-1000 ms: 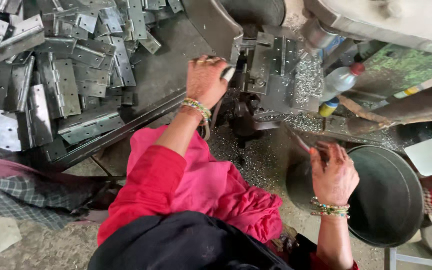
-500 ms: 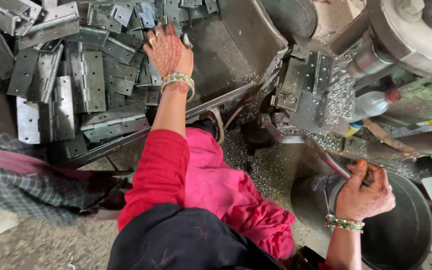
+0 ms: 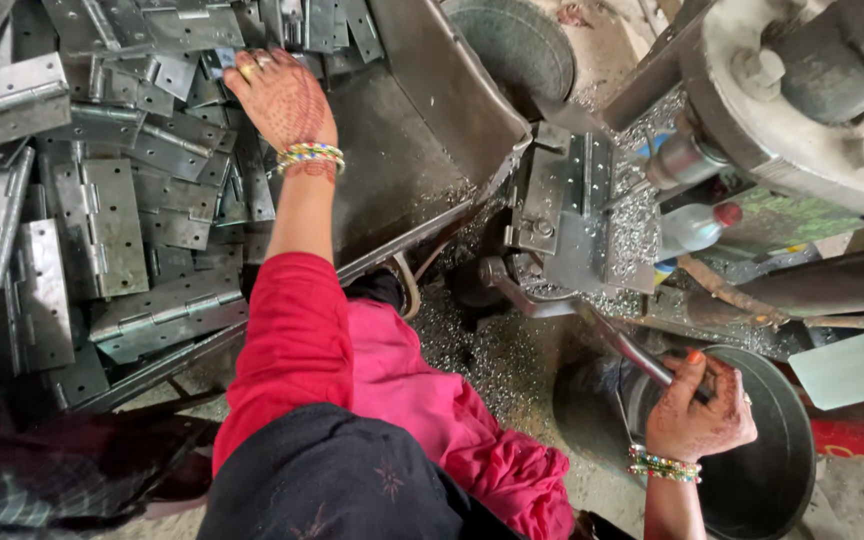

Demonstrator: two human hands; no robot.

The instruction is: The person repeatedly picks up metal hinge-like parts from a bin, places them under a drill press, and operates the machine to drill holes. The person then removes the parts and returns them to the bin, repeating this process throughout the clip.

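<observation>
Left hand point(image 3: 282, 100) lay spread, palm down, on heaped steel hinges point(image 3: 102, 210) in a metal tray point(image 3: 412, 170), right hand point(image 3: 697, 410) closed around the press lever point(image 3: 602, 335), above a dark bucket point(image 3: 772, 470).

left fingertips: the left hand point(image 3: 282, 98) lay over the hinges point(image 3: 102, 220), so its grip was unreadable
lever: its end was buried in the right hand point(image 3: 697, 410)
pan point(image 3: 767, 470): cut by the bottom edge
hinges: the pile ran off the top and left edges
machine point(image 3: 802, 90): cropped at the top right
</observation>
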